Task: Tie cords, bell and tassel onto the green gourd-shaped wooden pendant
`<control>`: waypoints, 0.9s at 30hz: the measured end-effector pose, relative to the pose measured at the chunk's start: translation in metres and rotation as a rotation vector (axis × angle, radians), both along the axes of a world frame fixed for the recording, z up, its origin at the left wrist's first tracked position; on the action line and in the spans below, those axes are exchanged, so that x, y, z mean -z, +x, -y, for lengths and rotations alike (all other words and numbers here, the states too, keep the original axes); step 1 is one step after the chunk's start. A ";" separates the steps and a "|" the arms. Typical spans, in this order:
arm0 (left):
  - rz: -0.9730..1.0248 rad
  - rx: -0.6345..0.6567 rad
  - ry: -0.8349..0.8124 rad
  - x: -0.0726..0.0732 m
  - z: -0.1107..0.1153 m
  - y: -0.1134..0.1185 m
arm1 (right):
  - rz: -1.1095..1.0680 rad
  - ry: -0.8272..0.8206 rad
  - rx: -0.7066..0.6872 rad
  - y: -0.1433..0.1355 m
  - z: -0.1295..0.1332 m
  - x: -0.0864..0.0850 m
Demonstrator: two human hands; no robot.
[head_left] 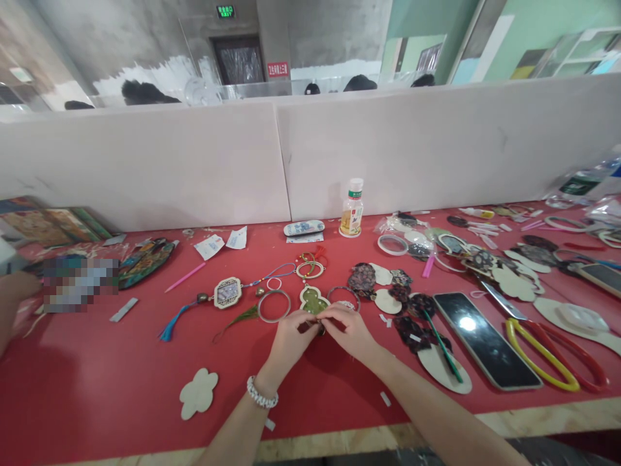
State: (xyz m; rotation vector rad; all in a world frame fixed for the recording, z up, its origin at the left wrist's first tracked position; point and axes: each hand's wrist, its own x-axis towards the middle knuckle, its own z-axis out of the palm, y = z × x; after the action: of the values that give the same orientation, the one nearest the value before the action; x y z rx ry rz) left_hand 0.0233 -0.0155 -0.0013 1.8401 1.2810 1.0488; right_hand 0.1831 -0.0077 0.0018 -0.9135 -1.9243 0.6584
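My left hand (292,335) and my right hand (352,329) meet at the middle of the red table, thumbs and fingers pinched together. Whatever lies between the fingertips is too small and hidden to name. Directly beyond them lies a gourd-shaped pendant (313,299) with a green centre and pale rim, its lower end covered by my fingers. A beaded cord and a pale ring (309,270) extend from its top. A clear ring (274,306) sits left of my left hand, and another ring (343,289) lies partly behind my right hand.
An octagonal pendant (228,293) with a blue tassel lies to the left, near a pale flower-shaped piece (198,393). On the right are a phone (485,340), scissors (543,356) and dark patterned pieces (362,278). A bottle (352,210) stands by the white partition (194,168). Another person's arm (14,298) is at far left.
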 end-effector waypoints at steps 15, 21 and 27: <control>-0.037 0.071 0.025 -0.006 0.001 0.000 | 0.137 0.051 -0.037 0.004 0.001 -0.001; -0.010 0.072 0.025 -0.010 0.003 0.002 | -0.018 -0.021 0.126 0.006 -0.004 0.002; -0.028 0.069 0.050 -0.011 0.005 0.003 | -0.054 -0.079 0.275 0.018 -0.012 0.004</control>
State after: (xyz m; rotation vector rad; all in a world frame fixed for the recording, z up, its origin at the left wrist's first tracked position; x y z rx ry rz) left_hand 0.0261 -0.0207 0.0098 1.9285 1.2090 1.0295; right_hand 0.2010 0.0046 -0.0023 -1.1729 -1.6942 0.5923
